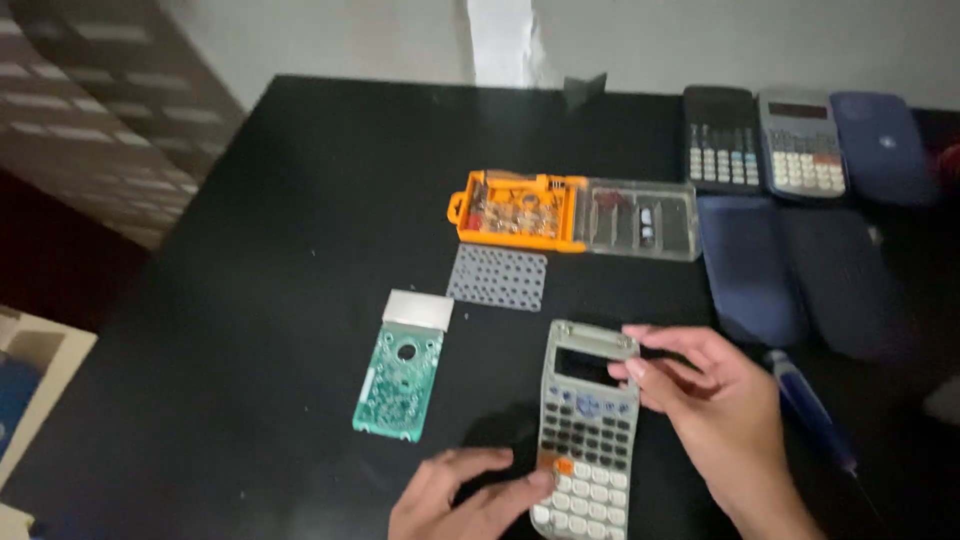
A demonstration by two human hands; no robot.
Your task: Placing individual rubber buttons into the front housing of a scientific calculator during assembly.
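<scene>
Here, black table [280,250], pale wall [350,35]

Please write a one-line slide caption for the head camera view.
Both hands, left hand and right hand, hold a grey calculator front beside a green circuit board.
</scene>
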